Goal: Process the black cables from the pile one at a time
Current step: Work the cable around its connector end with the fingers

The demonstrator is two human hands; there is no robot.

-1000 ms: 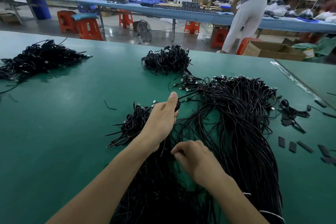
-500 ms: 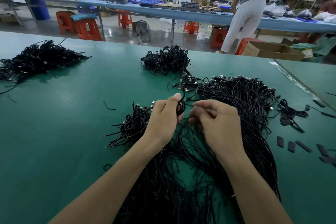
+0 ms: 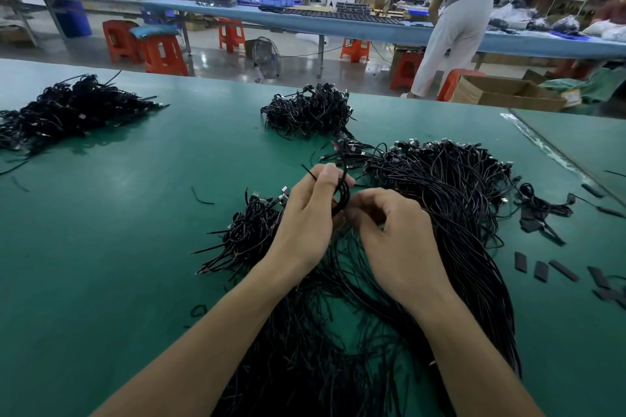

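A big pile of long black cables (image 3: 450, 213) spreads across the green table (image 3: 135, 213) from the middle toward me. My left hand (image 3: 308, 217) holds a small coil of one black cable (image 3: 342, 193) between thumb and fingers, just above the pile. Right beside it, my right hand (image 3: 393, 234) has its fingers curled and pinches the same cable at the coil's lower side. A short cable end sticks up past my left fingers.
A small heap of bundled cables (image 3: 250, 230) lies left of my hands, another (image 3: 308, 112) at the far middle, a third (image 3: 71, 108) at far left. Flat black strips (image 3: 542, 269) lie at right. A person (image 3: 457, 20) stands at the far bench beyond the table's edge.
My right hand rose from low on the pile to meet my left hand and took hold of the cable. The coil in my left hand has grown and lifted slightly.
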